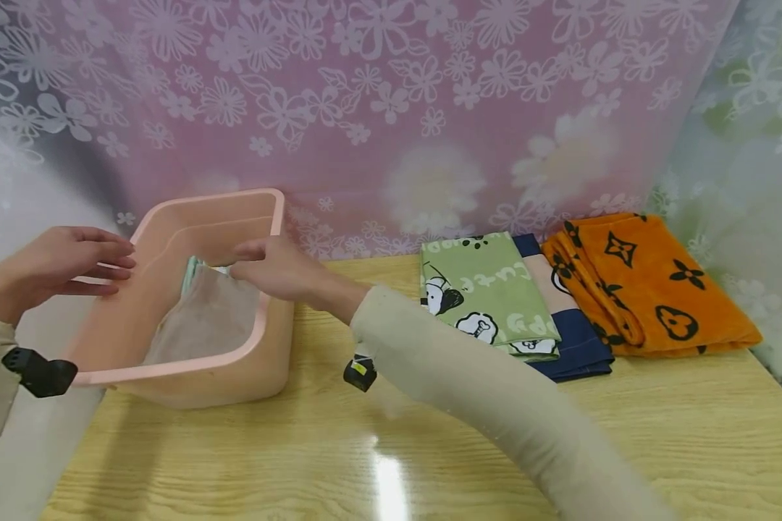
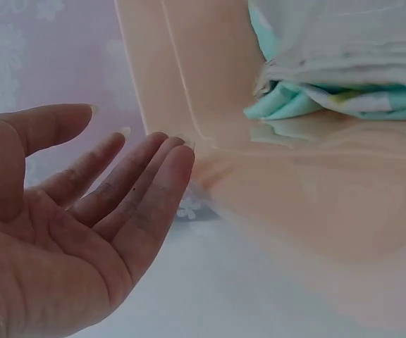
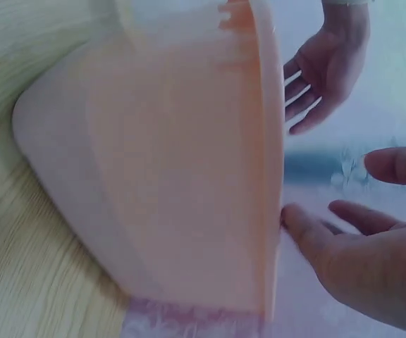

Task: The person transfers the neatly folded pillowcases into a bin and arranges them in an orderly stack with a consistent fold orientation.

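Note:
A peach plastic bin (image 1: 234,382) stands at the left of the table, holding a folded grey cloth (image 1: 205,318) with mint-green fabric (image 2: 287,104) showing at its edge. My right hand (image 1: 280,271) reaches over the bin's right rim, its fingertips near the far end of the grey cloth. In the right wrist view its fingers are loosely bent, with nothing between them, and one fingertip appears close to the rim. At the opposite side, my left hand (image 1: 72,268) hovers by the left rim, fingers spread and relaxed, holding nothing. The left wrist view shows its bare palm.
On the right of the wooden table (image 1: 339,449) lie a folded green cloth (image 1: 495,289) with cartoon prints, a navy and beige cloth (image 1: 576,344) partly under it, and a folded orange cloth (image 1: 678,289) with black motifs. A pink floral curtain (image 1: 365,108) hangs behind.

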`<state>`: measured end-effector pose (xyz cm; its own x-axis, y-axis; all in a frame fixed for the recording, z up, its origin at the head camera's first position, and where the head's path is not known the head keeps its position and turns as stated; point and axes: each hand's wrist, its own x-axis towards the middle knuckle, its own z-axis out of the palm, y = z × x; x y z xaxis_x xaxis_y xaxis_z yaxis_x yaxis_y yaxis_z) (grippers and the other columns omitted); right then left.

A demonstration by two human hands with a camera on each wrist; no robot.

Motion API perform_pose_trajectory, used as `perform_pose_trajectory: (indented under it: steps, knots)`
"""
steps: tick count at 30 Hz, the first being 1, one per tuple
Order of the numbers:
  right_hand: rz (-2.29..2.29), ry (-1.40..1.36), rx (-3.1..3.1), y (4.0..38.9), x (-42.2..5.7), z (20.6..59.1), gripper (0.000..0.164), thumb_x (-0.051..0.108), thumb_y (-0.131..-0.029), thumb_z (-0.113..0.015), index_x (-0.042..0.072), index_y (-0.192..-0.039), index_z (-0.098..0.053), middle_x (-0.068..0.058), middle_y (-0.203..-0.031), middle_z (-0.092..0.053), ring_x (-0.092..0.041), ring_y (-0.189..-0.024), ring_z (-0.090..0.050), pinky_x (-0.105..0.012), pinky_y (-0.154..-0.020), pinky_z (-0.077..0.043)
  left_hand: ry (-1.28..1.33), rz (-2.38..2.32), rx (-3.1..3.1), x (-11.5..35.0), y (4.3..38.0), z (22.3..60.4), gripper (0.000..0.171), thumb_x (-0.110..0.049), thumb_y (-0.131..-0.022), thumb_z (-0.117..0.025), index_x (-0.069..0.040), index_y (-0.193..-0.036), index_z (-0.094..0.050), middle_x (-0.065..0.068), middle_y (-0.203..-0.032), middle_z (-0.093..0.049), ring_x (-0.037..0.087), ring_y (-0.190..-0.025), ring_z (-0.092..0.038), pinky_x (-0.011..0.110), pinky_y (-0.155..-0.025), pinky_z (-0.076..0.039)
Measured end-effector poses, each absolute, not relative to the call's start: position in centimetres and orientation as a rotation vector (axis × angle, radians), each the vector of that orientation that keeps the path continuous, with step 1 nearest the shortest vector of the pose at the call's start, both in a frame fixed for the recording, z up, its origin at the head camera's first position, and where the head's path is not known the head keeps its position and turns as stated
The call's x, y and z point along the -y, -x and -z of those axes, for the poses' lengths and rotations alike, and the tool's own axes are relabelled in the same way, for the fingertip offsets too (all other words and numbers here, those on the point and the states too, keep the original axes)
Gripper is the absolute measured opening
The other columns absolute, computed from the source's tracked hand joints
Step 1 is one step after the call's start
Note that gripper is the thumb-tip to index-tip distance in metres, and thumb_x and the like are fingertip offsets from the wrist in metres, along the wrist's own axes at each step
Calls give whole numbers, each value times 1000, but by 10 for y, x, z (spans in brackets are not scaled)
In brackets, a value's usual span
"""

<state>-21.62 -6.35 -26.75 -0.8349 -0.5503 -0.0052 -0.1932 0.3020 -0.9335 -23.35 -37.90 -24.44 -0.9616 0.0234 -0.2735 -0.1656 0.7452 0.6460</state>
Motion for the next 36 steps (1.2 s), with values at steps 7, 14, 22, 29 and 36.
perform_pose_trajectory:
  steps: [7,14,22,29,36]
  knots:
    - [1605,678,-2189,228,29,275,47,22,-98,-53,14,-143,-45,-3,-137,-50,-11,-119,-51,-23,-86,-48,22,-1024,-2694,371,235,247,60,-40,-100,-47,8,-134,-37,7,-104,-66,6,-83,-65,31,-72,-56]
    - [1478,669,-2356,239,-14,282,49,33,-98,-51,25,-146,-41,1,-142,-46,-15,-127,-44,-33,-96,-43,-102,-855,-2745,320,220,229,58,-36,-103,-40,9,-139,-32,30,-135,-44,37,-114,-55,37,-84,-53]
    - [1178,803,-2642,241,-55,291,54,35,-100,-46,25,-150,-30,5,-151,-32,-17,-134,-36,-37,-106,-33,-231,-751,-2938,258,212,214,64,-48,-99,-40,-1,-142,-37,28,-138,-42,45,-124,-42,58,-91,-41]
    - [739,883,-2886,237,-82,296,57,43,-100,-41,28,-152,-22,6,-155,-22,-17,-141,-22,-42,-111,-24,-340,-334,-3201,200,192,205,58,-51,-97,-32,-19,-143,-45,15,-132,-54,36,-112,-54,54,-84,-43]
    - [453,861,-3025,232,-105,297,60,49,-100,-38,28,-153,-20,-3,-156,-21,-25,-141,-23,-47,-111,-24,-624,-134,-3305,151,178,209,54,-44,-98,-37,-16,-143,-43,11,-143,-43,35,-127,-43,54,-92,-40]
